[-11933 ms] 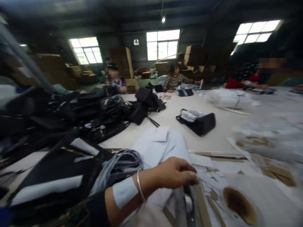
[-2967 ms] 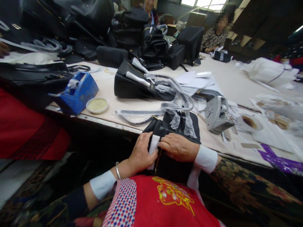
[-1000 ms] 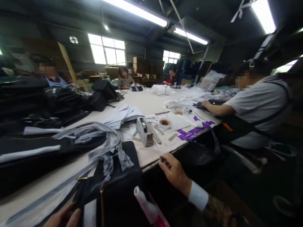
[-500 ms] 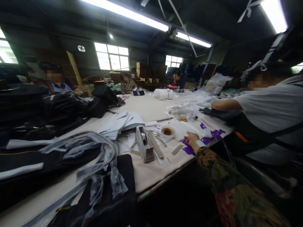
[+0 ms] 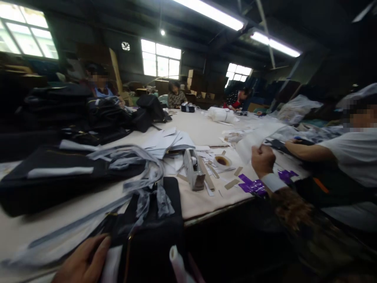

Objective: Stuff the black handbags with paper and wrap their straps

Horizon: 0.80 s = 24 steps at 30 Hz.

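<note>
Pickup, apparently: right hand (image 5: 263, 160) pinched translucent sheet (image 5: 246, 144) at right; left hand (image 5: 84, 260) lay at near black handbag (image 5: 156, 245), grip unclear; steady lift seemed needed next.

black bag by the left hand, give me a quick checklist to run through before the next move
1. Left hand on the black bag with the gold zip: ok, it is at the bag's left part.
2. Right hand's grip on the thin translucent white sheet: ok, fingers closed on it.
3. Sheet fully lifted off the cream tabletop: cannot tell, its far end blends into other plastic.
4. Grey tape dispenser upright: ok, standing beyond the bag.
5. Tabletop near the right hand free of scraps: not ok, crumpled purple plastic lies by the wrist.
6. Bag's inside: cannot tell, hidden.
</note>
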Each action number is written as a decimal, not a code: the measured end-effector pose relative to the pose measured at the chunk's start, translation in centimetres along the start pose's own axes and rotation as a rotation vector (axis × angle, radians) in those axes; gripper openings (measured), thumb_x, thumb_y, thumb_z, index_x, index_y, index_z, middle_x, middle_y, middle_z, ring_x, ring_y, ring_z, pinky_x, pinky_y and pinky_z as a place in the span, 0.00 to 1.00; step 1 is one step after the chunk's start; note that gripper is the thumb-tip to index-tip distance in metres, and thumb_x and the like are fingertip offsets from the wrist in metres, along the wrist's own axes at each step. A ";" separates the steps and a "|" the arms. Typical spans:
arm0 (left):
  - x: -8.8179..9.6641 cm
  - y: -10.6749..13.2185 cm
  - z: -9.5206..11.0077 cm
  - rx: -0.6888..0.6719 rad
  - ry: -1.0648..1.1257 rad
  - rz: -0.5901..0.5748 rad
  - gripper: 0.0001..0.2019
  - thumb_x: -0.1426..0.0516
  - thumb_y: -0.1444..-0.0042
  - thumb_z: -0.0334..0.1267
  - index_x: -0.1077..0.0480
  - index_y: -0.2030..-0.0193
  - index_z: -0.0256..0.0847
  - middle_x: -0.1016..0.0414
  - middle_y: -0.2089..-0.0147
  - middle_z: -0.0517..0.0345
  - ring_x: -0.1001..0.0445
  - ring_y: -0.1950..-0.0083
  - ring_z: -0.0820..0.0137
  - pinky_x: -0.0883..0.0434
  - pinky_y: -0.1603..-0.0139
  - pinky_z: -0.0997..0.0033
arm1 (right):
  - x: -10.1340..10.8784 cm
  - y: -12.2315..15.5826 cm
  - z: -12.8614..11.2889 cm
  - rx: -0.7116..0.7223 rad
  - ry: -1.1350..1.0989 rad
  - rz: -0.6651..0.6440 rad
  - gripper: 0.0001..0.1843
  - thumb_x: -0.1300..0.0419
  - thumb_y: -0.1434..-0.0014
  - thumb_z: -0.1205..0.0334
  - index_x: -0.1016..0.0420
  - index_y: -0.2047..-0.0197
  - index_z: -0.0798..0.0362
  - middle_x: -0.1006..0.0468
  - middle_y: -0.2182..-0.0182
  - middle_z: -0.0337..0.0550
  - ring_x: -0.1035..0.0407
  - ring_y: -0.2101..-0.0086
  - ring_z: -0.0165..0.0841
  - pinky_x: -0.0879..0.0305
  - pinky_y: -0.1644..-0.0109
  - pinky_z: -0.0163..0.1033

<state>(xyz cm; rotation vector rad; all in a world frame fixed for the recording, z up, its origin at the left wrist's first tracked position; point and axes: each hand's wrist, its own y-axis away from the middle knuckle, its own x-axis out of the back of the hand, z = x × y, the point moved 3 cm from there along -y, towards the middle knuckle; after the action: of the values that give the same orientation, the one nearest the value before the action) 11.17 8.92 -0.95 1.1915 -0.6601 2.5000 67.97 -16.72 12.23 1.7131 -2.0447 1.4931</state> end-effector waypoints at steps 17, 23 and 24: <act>2.6 7.2 3.4 -0.061 -0.110 -0.147 0.25 0.37 0.48 0.43 0.34 0.44 0.41 0.31 0.50 0.46 0.28 0.49 0.55 0.26 0.47 0.53 | 3.5 35.5 -23.4 1.408 0.112 -0.676 0.23 0.46 0.34 0.68 0.27 0.38 0.50 0.24 0.67 0.48 0.33 0.74 0.33 0.48 0.71 0.40; 4.2 6.0 2.9 -0.131 0.138 -0.221 0.16 0.41 0.44 0.41 0.32 0.50 0.38 0.28 0.54 0.49 0.27 0.53 0.61 0.26 0.49 0.58 | 3.6 31.3 -23.7 1.217 -0.054 -0.509 0.20 0.48 0.32 0.63 0.25 0.41 0.54 0.24 0.67 0.45 0.33 0.74 0.32 0.47 0.71 0.38; 4.4 5.4 3.3 -0.179 0.150 -0.226 0.16 0.41 0.42 0.42 0.32 0.50 0.38 0.27 0.53 0.47 0.27 0.51 0.60 0.27 0.47 0.58 | 3.8 30.0 -23.8 1.162 -0.063 -0.421 0.19 0.47 0.32 0.62 0.24 0.42 0.55 0.23 0.67 0.45 0.33 0.73 0.32 0.47 0.71 0.38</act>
<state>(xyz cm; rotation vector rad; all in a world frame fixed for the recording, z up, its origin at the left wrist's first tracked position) 8.22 2.89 2.86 0.9475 -0.6548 2.2628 31.21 -5.80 8.74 2.2518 -0.6092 2.6523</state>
